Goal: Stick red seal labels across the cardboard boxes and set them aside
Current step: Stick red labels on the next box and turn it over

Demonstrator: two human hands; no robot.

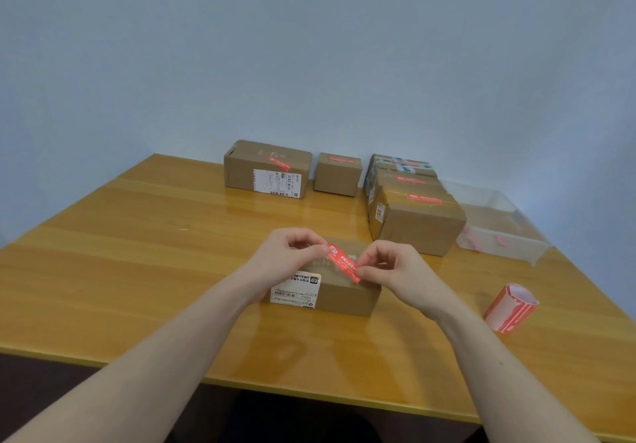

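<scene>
Both bare forearms reach in from the near table edge, converging over a small cardboard box (344, 291). Left hand (289, 253) and right hand (395, 270) each pinch one end of a red seal label (344, 263) between thumb and forefinger, other fingers curled. Its long axis runs diagonally, from far-left down to near-right, stretched just above the box top. A white shipping label (297, 289) wraps the box's left front. Right of it lies a roll of red labels (512, 308). Farther back on the wooden table (137, 270) stand already sealed boxes (418, 215) and a clear plastic bin (499, 225).
</scene>
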